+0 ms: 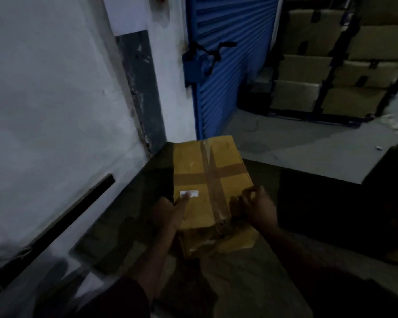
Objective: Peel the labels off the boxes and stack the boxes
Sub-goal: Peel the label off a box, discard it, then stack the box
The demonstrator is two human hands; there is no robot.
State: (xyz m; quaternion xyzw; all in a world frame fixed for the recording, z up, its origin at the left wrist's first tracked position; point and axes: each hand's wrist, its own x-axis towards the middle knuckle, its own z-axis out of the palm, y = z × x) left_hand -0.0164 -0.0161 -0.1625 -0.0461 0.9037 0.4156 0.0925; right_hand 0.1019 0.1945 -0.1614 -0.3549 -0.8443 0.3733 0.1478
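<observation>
Dim storeroom here: a white plastered wall [55,99] on the left, a blue slatted roller shutter [225,72] straight ahead, and off to the right a dark metal rack [329,88] loaded with pale cardboard cartons [306,67]. The grey concrete floor [296,143] runs between them. Front and centre, a yellow-brown cardboard box [207,177] crossed with brown packing tape [213,180] sits on top of a second, more battered cardboard box [218,242], the upper one lying on a dark low surface [129,198] by the wall. A small white rectangular label [189,193] is stuck on the near left part of the top face. The left hand [170,212] is at the box's near left edge, fingers stretched out flat, and a fingertip [185,196] rests right on the label. The right hand [257,205] is at the near right edge, fingers curled in and pinching at the box's corner; what it pinches is too dark to tell.
</observation>
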